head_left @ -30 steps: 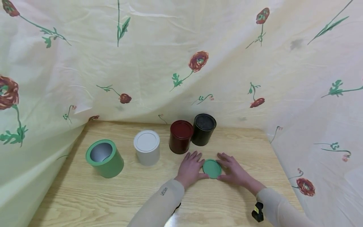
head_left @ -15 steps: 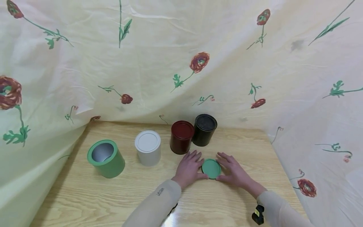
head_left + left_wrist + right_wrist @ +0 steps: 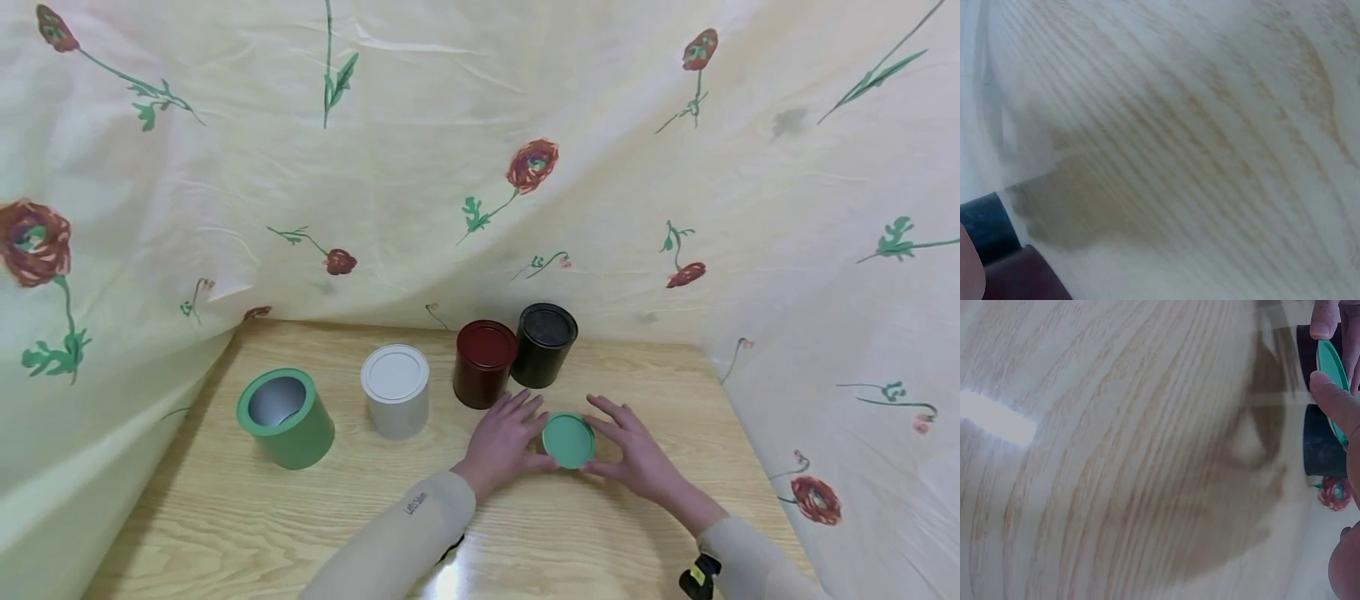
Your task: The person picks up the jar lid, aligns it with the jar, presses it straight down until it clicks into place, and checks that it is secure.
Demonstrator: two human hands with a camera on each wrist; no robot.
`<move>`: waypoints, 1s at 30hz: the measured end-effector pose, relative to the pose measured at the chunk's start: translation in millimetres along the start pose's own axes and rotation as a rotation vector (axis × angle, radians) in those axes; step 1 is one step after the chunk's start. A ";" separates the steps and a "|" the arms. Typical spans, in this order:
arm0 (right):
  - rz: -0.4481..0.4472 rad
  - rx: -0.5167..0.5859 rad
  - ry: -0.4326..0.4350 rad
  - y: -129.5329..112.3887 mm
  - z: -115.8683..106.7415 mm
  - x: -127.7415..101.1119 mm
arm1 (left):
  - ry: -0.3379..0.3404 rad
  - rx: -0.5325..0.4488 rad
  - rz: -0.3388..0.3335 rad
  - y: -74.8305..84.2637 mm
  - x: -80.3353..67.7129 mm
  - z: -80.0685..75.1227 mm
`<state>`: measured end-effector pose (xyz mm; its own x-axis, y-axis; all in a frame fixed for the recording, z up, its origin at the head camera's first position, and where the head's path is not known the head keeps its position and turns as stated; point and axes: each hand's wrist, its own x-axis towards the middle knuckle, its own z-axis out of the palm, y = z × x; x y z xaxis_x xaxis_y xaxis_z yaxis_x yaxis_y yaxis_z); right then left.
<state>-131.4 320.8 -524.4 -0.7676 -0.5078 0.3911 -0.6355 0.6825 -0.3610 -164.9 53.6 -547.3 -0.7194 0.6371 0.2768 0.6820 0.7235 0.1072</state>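
Observation:
A round green lid [image 3: 568, 441] is held between my two hands in the head view. My left hand [image 3: 504, 442] grips its left edge with thumb and fingers. My right hand [image 3: 637, 454] pinches the right edge, its outer fingers spread. The right wrist view shows the lid [image 3: 1332, 369] nearly edge-on, raised over the table with a shadow apart from it. To the left, a green can [image 3: 288, 425] stands with its top uncovered and a grey inside showing. Only a bit of the left hand [image 3: 969, 269] enters the left wrist view.
A white can [image 3: 395, 392], a dark red can [image 3: 483, 371] and a black can [image 3: 543, 346] stand lidded towards the back of the wooden table [image 3: 247, 533]. The red one is close beyond my left fingertips. A flowered cloth [image 3: 420, 167] hangs behind and along both sides.
Both hands have moved slightly to the right and up in the head view, lifting the green lid off the table. The cans have stayed in place; the head view has shifted a little.

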 end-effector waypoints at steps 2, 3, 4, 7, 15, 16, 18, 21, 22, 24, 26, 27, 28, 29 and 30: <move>-0.024 0.004 0.020 -1.5 -5.0 0.5 | 0.006 0.019 0.012 1.5 1.6 -6.8; -0.032 0.004 0.027 -2.4 -7.6 0.9 | 0.005 0.027 0.015 2.4 2.4 -10.5; -0.039 0.003 0.034 -3.3 -10.1 1.4 | 0.003 0.037 0.020 3.2 3.4 -14.2; -0.045 0.005 0.048 -5.8 -17.4 3.6 | -0.008 0.068 0.030 5.1 6.6 -25.4; -0.067 0.004 0.085 -13.8 -30.2 14.3 | 0.006 0.116 0.070 0.9 10.3 -55.6; -0.072 0.006 0.095 -14.8 -31.1 16.8 | 0.021 0.116 0.076 -0.9 11.1 -58.6; -0.080 0.013 0.112 -16.7 -32.6 22.5 | 0.050 0.122 0.088 -5.0 12.2 -65.5; -0.087 0.018 0.120 -19.5 -34.6 31.9 | 0.108 0.120 0.102 -12.2 13.5 -75.1; -0.087 0.020 0.119 -20.4 -35.3 35.2 | 0.123 0.110 0.102 -14.7 13.7 -78.4; -0.084 0.021 0.114 -22.4 -36.9 42.0 | 0.145 0.104 0.106 -19.6 14.6 -84.8; -0.080 0.017 0.110 -24.4 -38.6 49.0 | 0.148 0.091 0.104 -24.5 15.3 -91.6; -0.080 0.013 0.108 -25.4 -39.4 52.6 | 0.144 0.080 0.100 -26.7 15.5 -95.4; -0.081 0.009 0.106 -26.4 -40.1 56.2 | 0.141 0.075 0.098 -29.2 15.5 -98.5; -0.083 0.002 0.104 -27.3 -40.5 59.8 | 0.138 0.071 0.096 -31.7 15.4 -101.5; -0.087 -0.003 0.103 -28.1 -40.9 63.4 | 0.134 0.066 0.092 -34.2 15.0 -104.5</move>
<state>-158.7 290.9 -454.9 -0.6971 -0.5086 0.5053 -0.6986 0.6403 -0.3194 -185.3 10.7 -447.1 -0.6272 0.6636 0.4077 0.7310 0.6823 0.0140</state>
